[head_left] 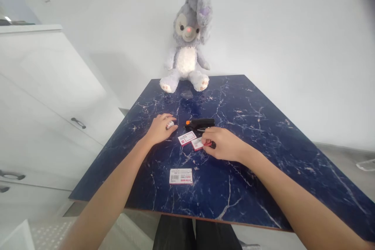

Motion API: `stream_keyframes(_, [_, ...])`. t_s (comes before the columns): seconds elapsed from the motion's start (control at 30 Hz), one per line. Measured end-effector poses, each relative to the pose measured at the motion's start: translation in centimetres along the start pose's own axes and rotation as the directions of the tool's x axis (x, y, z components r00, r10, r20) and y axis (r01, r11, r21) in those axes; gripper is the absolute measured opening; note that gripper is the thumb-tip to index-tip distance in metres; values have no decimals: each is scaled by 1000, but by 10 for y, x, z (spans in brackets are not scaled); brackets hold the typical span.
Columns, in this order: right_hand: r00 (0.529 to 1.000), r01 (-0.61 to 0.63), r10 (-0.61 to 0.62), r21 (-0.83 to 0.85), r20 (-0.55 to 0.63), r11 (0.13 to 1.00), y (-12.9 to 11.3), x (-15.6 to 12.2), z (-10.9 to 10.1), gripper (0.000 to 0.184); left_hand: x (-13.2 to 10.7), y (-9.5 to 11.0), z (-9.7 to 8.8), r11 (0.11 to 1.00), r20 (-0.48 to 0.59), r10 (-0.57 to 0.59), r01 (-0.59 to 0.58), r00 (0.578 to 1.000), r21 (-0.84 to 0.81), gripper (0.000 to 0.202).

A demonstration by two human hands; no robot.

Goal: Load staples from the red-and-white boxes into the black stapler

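Note:
My left hand (161, 129) rests on the table with its fingers curled around a small white box with dark and red print (170, 125), mostly covered by the fingers. A black stapler (200, 123) with an orange end lies between my hands. Just in front of it are a flat white-and-red staple box (186, 138) and a second one (197, 144), which touches my right fingertips. The fingers of my right hand (224, 143) are pinched around a small red and black item (211, 144), too hidden to name. Nearer me lies another white staple box (181, 177), printed 24/6.
The dark blue marbled table (228, 191) stands against a white wall. A grey-lilac plush rabbit (187, 43) sits at its far edge. White cabinets (49, 97) with dark handles stand close on the left.

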State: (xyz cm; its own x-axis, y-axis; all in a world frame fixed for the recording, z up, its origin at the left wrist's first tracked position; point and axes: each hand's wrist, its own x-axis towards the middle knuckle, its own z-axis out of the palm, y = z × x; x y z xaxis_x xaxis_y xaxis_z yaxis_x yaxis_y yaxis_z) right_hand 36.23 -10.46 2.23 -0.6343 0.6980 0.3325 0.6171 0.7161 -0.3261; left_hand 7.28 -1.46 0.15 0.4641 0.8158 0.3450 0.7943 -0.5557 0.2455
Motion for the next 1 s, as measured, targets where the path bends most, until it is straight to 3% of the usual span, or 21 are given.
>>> stream_keyframes(0.2, [996,91,-91,5,-21,996,-17,5,7,14,-7,28,-5,990,85,48,-36,995,-139,40])
stream_keyframes(0.3, [998,55,-55,-51,3,997,-17,5,6,3,-10,47,-10,976,107,62,-38,992,-216,36])
stream_keyframes(0.4, [1000,8,-9,-67,-17,998,-17,3,1,6,-11,57,-12,970,131,135,-104,982,-221,37])
stream_keyframes(0.5, [998,38,-37,14,-43,999,-28,2,-1,14,-11,57,-15,965,159,198,-165,967,-202,35])
stream_keyframes(0.6, [990,138,-140,150,3,979,-49,3,7,25,-10,49,-21,962,192,230,-193,954,-194,20])
stream_keyframes(0.7, [978,181,-197,205,63,962,-62,4,16,31,-8,39,-25,967,168,191,-155,967,-204,11])
stream_keyframes(0.83, [984,150,-162,136,75,979,-50,2,13,14,-9,42,-22,960,-6,143,-141,990,-243,25])
stream_keyframes(0.93, [987,150,-155,81,52,985,-29,-4,3,11,-10,53,-19,950,35,199,-184,979,-250,42])
stream_keyframes(1.0, [985,164,-168,87,41,983,-17,-9,-3,12,-12,58,-20,951,101,187,-154,977,-268,47])
